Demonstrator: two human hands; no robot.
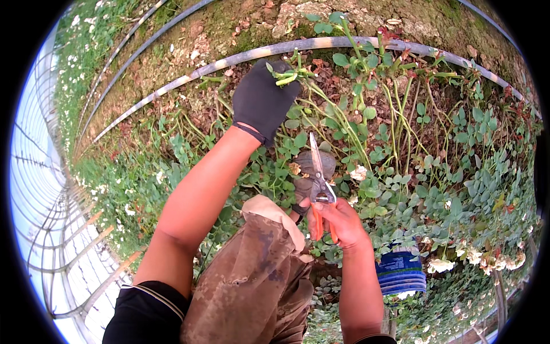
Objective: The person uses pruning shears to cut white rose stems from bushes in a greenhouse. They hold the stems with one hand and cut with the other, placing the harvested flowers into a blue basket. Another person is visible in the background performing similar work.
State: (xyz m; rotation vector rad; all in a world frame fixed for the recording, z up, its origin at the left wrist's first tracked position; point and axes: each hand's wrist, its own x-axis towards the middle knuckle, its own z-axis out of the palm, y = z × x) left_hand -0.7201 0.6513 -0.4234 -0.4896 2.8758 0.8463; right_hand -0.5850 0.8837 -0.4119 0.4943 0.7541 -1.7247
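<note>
My left hand (266, 96), in a black glove, is closed around cut green rose stems (287, 79) at the upper middle; their leafless ends stick out past the fingers. Bare and lower down, my right hand (339, 221) grips pruning shears (319, 185) by their orange handles. The blades point up toward the plants and look closed, with nothing between them. Long green rose stems (343, 122) run down and to the right from beside my left hand. More pruned rose stumps (380, 47) stand to the upper right.
A grey hose (258, 52) curves across the soil bed behind the stems. Leafy rose bushes (429, 185) with pale blooms spread around my legs and shoe (320, 163). A blue bucket (399, 271) is at the lower right. Greenhouse hoops (56, 241) show at the far left.
</note>
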